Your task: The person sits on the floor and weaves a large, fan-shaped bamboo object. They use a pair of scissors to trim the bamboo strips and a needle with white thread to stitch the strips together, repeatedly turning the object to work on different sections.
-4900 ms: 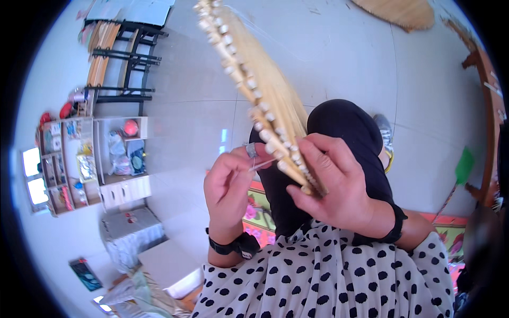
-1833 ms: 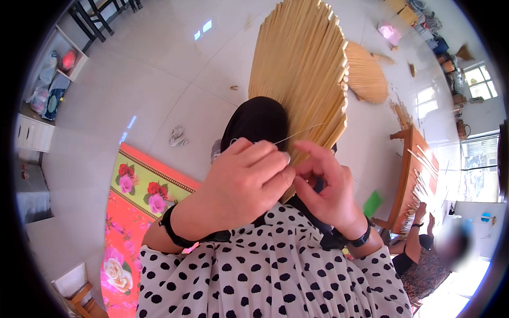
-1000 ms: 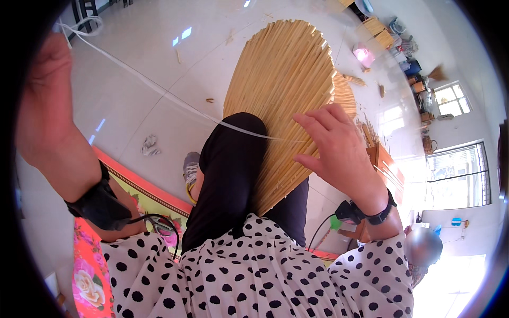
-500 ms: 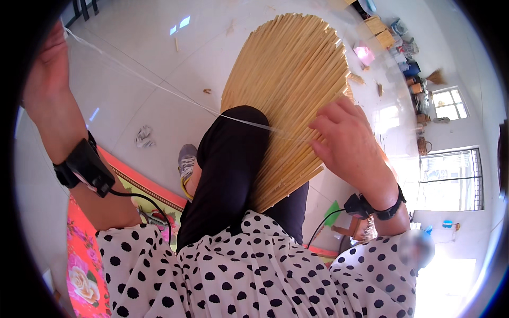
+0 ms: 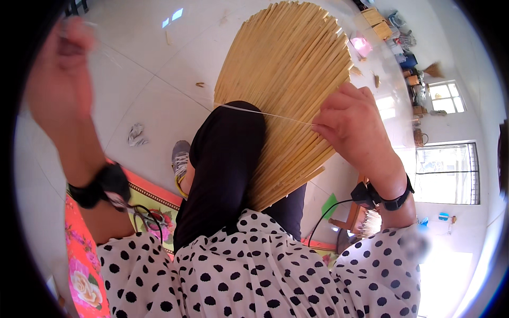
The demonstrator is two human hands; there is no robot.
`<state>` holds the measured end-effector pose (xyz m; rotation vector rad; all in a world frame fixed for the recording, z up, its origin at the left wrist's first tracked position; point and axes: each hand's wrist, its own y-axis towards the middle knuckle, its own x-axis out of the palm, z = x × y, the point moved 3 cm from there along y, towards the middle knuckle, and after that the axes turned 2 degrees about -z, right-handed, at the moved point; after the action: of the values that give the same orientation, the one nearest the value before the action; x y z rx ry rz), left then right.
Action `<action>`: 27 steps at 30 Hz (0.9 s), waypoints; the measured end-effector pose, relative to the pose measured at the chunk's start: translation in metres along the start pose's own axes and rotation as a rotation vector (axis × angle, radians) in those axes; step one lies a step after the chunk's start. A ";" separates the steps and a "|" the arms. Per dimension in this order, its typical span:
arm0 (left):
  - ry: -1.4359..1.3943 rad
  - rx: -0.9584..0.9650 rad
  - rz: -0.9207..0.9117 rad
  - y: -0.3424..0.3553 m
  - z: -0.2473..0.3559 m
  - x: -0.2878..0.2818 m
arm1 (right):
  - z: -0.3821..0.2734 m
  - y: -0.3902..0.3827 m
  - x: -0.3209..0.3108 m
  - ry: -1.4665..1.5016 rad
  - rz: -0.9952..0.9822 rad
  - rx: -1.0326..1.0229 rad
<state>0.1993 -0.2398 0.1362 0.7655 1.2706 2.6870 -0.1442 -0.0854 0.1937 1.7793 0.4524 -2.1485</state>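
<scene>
A fan-shaped panel of pale, straw-coloured stalks lies across my lap, its rounded end pointing away from me. A thin white thread crosses the panel and my dark-trousered knee. On the panel's right edge, my right hand is closed, with thumb and forefinger pinching the thread. My left hand is raised at the far left, away from the panel. It is smeared by motion, but its fingers look curled, and faint strands of thread show beside them.
Stalk scraps and a crumpled pale wad lie on the tiled floor. Under me is a flowered cloth, with scissors by my left elbow. Boxes and baskets line the right wall.
My left hand has swung a little inward and turned, its fingers curled. My right thumb and forefinger have closed on the thread. The thread over the knee now lies lower and closer to the panel.
</scene>
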 end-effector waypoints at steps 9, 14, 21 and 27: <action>0.188 -0.553 -0.726 -0.135 -0.033 0.160 | 0.013 0.004 -0.005 0.013 0.081 0.005; 0.335 -0.382 -0.807 -0.154 -0.043 0.182 | 0.014 0.003 0.000 0.027 0.103 0.048; 0.472 -0.329 -0.861 -0.148 -0.037 0.188 | 0.017 0.003 0.004 0.047 0.124 0.057; 0.501 -0.302 -0.874 -0.147 -0.040 0.187 | 0.019 0.003 0.006 0.066 0.148 0.049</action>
<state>-0.0037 -0.1214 0.0818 -0.4474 0.8993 2.2478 -0.1611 -0.0964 0.1908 1.8532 0.2764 -2.0207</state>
